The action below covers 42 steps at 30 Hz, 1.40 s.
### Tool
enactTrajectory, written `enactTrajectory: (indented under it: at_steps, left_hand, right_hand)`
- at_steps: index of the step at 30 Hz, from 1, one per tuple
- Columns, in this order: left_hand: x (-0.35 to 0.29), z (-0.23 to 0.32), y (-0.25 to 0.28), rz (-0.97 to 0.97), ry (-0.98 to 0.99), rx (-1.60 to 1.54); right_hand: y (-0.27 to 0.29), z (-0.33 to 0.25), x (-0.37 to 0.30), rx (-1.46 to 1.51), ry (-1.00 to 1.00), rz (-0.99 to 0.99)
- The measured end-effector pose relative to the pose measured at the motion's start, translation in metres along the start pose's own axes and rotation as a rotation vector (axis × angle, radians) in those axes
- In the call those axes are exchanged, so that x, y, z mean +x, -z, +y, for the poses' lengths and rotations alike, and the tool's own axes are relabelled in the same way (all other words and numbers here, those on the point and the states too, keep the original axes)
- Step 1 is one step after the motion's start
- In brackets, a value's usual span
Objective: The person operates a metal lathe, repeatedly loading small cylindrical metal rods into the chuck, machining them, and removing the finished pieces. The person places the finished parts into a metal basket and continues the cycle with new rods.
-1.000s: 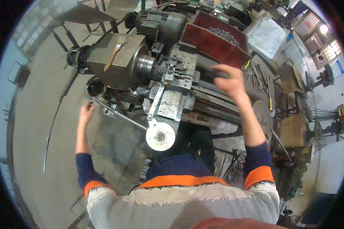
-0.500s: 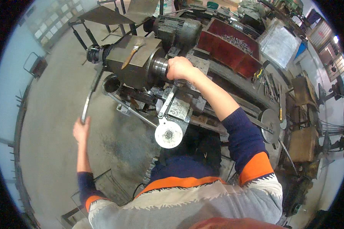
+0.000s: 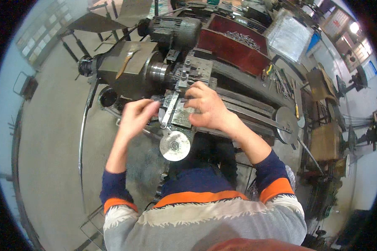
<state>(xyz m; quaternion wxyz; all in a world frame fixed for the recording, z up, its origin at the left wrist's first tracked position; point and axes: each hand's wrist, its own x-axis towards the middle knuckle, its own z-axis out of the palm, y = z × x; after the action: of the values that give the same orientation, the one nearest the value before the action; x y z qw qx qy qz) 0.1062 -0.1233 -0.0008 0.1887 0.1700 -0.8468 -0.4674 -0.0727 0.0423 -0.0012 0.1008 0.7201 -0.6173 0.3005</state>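
Dark red metal bin [image 3: 228,52], open-topped, behind the machine, holds a pile of small grey metal parts [image 3: 242,39] in its far section. Low at the headstock, a round black cup [image 3: 109,97] faces upward; its inside is too dark to tell.

The machine's metal slide [image 3: 182,115] sits between the two hands, with a pale disc [image 3: 175,145] at its near end. The right hand [image 3: 207,106] covers part of the slide, fingers loosely curled and apart; contact is unclear. The left hand [image 3: 139,115] is just beside it, fingers narrowed toward the thumb; I cannot tell whether they hold anything.

A brush [image 3: 127,65] lies on the headstock [image 3: 109,71]. Hand tools [image 3: 282,85] lie right of the bin, near a silvery wrapped sheet [image 3: 290,38]. Any writing on the pale wall squares [image 3: 42,35] is too small to read.
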Motion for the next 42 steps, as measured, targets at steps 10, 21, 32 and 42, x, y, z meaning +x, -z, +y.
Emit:
enactTrajectory:
  at_steps: [10, 21, 32, 42]
  left_hand:
    - [0.028, 0.024, -0.102, -0.332, -0.035, -0.614]
    - [0.021, 0.017, -0.125, -0.461, 0.151, -0.869]
    - [0.025, 0.009, -0.14, -0.46, 0.368, -1.13]
    - [0.027, -0.001, -0.129, -0.467, 0.27, -0.921]
  right_hand:
    - [0.031, -0.005, -0.046, 0.09, -0.103, 0.203]
    - [0.019, -0.006, -0.08, 0.23, -0.21, 0.3]
    - [0.006, -0.002, -0.095, 0.41, -0.369, 0.315]
    - [0.023, 0.023, -0.093, 0.256, -0.252, 0.288]
